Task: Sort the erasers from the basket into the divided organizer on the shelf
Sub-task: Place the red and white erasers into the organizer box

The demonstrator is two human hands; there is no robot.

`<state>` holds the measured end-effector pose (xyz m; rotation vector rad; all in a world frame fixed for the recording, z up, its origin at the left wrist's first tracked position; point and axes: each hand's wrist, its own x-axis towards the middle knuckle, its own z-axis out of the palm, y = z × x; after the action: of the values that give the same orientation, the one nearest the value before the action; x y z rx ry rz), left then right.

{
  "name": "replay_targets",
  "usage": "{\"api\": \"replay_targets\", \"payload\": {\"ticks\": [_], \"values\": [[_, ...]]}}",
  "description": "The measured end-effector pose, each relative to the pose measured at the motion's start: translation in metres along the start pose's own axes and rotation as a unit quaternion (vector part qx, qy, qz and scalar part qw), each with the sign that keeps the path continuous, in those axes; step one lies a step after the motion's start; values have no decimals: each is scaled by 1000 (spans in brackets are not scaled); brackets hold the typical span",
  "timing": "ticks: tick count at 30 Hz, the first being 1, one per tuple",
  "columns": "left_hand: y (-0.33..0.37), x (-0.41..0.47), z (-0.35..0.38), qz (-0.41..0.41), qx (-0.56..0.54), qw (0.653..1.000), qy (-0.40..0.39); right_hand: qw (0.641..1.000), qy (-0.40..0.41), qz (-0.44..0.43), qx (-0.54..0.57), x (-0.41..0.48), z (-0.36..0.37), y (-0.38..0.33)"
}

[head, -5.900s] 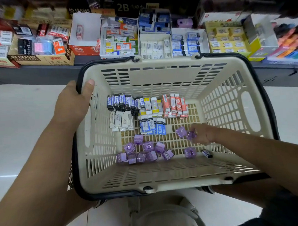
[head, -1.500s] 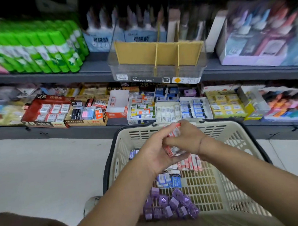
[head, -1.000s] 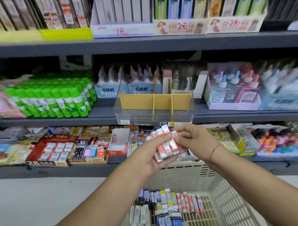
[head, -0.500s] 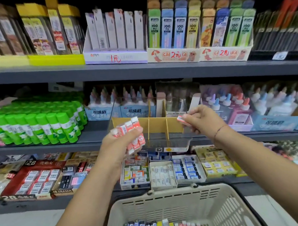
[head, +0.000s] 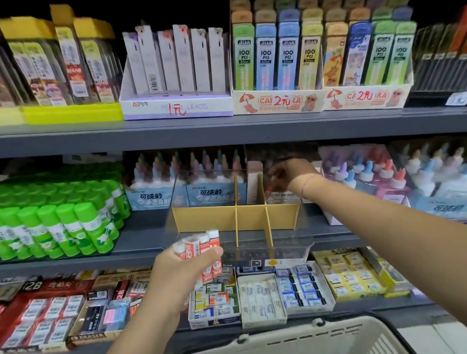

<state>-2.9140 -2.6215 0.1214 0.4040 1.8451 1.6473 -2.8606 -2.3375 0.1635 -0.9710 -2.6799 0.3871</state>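
Observation:
My left hand (head: 183, 270) grips a bundle of red-and-white erasers (head: 203, 253) in front of the middle shelf. The divided organizer (head: 237, 219), a clear box with tan cardboard partitions, sits on that shelf. My right hand (head: 291, 174) reaches over the organizer's right compartment and pinches one red eraser (head: 271, 189), its end just showing below the fingers. The cream basket (head: 301, 342) shows only its top rim at the bottom edge; its contents are out of view.
Green glue sticks (head: 55, 224) stand left of the organizer, glue bottles (head: 387, 180) behind and to the right. Boxed erasers (head: 259, 296) fill the lower shelf. Pencil lead packs (head: 302, 56) line the upper shelf.
My right hand has moved further back over the organizer's right compartment with its eraser. My left hand has dropped lower with its bundle. The view has tilted up, away from the basket.

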Motion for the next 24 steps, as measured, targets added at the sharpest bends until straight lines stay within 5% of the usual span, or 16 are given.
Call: {"api": "replay_targets", "payload": {"ticks": [12,24], "values": [[1,19,-3,-35,-42,997,-63,987,-10,-97,-125,13,23,6],[-11,8,-5,-87,-145,976,-136,978,-41,-58,-194,18,24,12]]}}
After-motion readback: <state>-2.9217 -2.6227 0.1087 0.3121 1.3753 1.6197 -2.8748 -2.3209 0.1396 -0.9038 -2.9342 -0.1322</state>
